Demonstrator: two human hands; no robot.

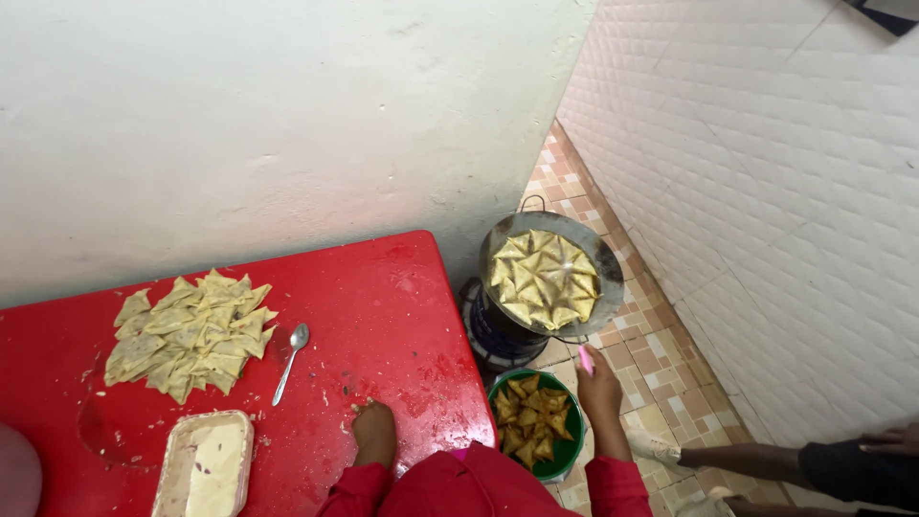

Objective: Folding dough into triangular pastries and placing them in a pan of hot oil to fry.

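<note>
Samosas [544, 278] frying in the pan [605, 258] lie just ahead of my right hand [599, 383], which pinches a pink handle [586, 360]; my left hand [373, 428] rests curled on the red table [383, 316].

A shallow rectangular foil tray [205, 466] (pale contents) sits on the red table [402, 316].

Right hand [599, 383] closing around pink object [586, 360]; only tip showing, kind too small to tell. Left hand [374, 430] resting on red tabletop [402, 316], fingers curling under, contents hidden. Tabletop running off left and bottom edges. Pale rectangular tray [205, 463] getting cut by bottom edge. Stove [498, 335] mostly hiding under frying pan [605, 263]. Another person's limbs [814, 464] running off right edge. Dark shape [885, 11] clipping at top right corner.
</note>
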